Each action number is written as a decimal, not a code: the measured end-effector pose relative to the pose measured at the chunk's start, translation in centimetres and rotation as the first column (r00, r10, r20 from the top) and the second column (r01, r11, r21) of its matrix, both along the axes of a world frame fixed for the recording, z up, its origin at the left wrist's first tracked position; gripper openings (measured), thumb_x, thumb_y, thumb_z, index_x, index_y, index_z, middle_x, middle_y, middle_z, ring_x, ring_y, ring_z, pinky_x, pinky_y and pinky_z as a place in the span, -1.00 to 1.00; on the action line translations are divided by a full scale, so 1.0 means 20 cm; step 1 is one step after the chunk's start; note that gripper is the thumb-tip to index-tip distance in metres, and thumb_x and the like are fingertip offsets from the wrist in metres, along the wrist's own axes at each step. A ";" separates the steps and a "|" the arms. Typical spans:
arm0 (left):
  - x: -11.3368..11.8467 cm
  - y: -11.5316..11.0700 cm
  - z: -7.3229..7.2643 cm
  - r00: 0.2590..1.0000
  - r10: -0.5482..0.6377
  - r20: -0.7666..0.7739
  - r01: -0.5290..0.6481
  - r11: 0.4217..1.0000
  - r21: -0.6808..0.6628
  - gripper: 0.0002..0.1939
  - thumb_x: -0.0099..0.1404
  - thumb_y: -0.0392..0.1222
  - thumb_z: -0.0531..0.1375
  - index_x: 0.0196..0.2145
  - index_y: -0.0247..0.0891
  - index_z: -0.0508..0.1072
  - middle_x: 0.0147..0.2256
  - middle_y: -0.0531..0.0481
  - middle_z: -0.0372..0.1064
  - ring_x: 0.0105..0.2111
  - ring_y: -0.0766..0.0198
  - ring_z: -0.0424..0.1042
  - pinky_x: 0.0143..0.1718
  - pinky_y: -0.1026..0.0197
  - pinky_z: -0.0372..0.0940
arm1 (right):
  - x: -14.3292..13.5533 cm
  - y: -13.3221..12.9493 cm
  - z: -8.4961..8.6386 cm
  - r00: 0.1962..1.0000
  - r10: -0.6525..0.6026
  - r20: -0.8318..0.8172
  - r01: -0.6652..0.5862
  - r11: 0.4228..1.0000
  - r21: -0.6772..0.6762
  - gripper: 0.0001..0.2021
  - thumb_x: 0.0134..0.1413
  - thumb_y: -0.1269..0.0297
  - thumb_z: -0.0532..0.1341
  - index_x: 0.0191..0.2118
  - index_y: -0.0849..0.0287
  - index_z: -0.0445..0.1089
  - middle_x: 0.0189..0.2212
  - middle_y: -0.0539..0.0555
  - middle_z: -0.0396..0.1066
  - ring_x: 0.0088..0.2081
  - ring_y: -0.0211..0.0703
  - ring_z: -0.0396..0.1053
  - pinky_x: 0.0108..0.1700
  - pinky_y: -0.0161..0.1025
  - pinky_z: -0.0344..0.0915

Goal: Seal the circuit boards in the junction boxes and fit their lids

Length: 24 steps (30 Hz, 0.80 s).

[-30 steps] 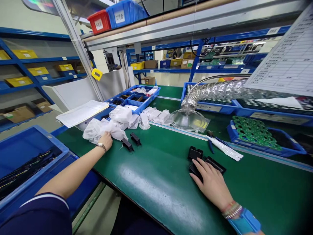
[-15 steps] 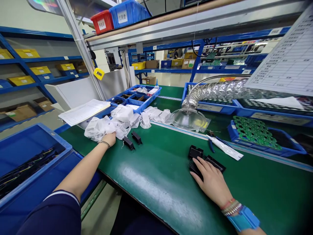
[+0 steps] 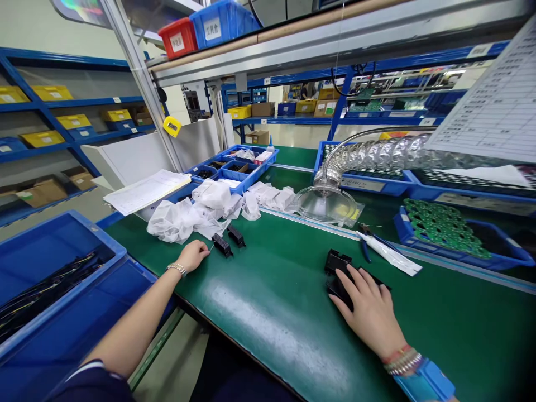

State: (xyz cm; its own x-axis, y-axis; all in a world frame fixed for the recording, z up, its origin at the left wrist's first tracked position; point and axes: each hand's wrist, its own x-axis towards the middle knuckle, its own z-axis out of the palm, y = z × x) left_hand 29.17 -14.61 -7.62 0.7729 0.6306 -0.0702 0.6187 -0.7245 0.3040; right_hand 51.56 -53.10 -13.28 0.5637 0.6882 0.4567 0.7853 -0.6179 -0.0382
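My left hand (image 3: pixel 194 256) is pinched closed at the green worktop, its fingertips on a thin pale strand (image 3: pixel 211 246). Just right of it lie two small ribbed black plastic parts, one nearer (image 3: pixel 221 245) and one farther (image 3: pixel 237 236). Behind this hand is a heap of crumpled white wrapping (image 3: pixel 171 219). On the right side, my right hand (image 3: pixel 371 307) lies with spread fingers over several black plastic pieces (image 3: pixel 337 261), touching them. The palm and fingers partly cover those pieces.
Pliers (image 3: pixel 365 248) and a white packet (image 3: pixel 391 255) lie beyond my right hand. A clear suction hood (image 3: pixel 325 205) stands behind, on a foil duct. Green circuit boards (image 3: pixel 444 226) fill a blue tray at right. A blue bin (image 3: pixel 103 237) of cables stands left.
My left hand has come away from the white wrapping toward me and right, and now pinches beside the ribbed black parts. My right hand stays over the black pieces, having shifted slightly.
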 end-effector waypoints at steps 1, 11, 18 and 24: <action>-0.02 -0.04 0.02 1.000 -0.014 0.003 0.014 0.999 -0.041 -0.75 0.18 -0.08 0.05 -0.49 -0.29 0.39 -0.52 0.01 0.34 -0.50 0.27 0.31 -0.48 0.28 0.15 | -0.01 0.01 0.02 1.000 0.014 0.015 -0.015 0.998 0.061 -0.55 0.15 0.05 -0.04 0.03 0.20 0.27 0.09 0.25 0.18 0.12 0.26 0.06 -0.01 0.31 0.08; 0.10 -0.88 0.05 0.914 -0.245 0.323 0.404 0.617 -0.675 -0.80 0.13 -0.11 0.14 -0.49 -0.33 0.38 -0.55 0.09 0.28 -0.51 0.39 0.19 -0.45 0.34 0.11 | -0.51 0.15 0.22 0.625 0.656 -0.423 -0.466 0.748 0.473 -0.71 0.20 0.26 0.05 0.00 0.19 0.30 -0.30 0.12 0.44 -0.28 -0.21 0.38 -0.22 -0.30 0.35; 0.24 -1.15 -0.05 0.741 -0.575 0.346 0.619 0.386 -0.684 -0.74 0.23 -0.11 0.06 -0.32 -0.29 0.47 -0.37 -0.05 0.46 -0.37 0.29 0.40 -0.25 0.25 0.31 | -0.61 -0.22 0.20 0.671 0.491 -0.556 -0.252 0.856 0.451 -0.74 0.25 0.28 -0.03 -0.37 0.15 0.35 -0.50 0.02 0.38 -0.44 -0.28 0.33 -0.37 -0.36 0.26; 0.28 -0.47 0.25 0.704 -0.704 0.094 0.669 0.701 0.244 -0.62 0.20 -0.10 0.02 -0.03 -0.18 0.35 0.13 0.00 0.15 0.14 0.07 0.09 0.16 -0.05 0.02 | -0.82 -0.87 0.02 0.512 0.163 -0.844 0.131 0.956 0.264 -0.65 0.27 0.19 -0.15 -0.48 0.12 0.20 -0.58 -0.02 0.28 -0.54 -0.30 0.28 -0.44 -0.39 0.27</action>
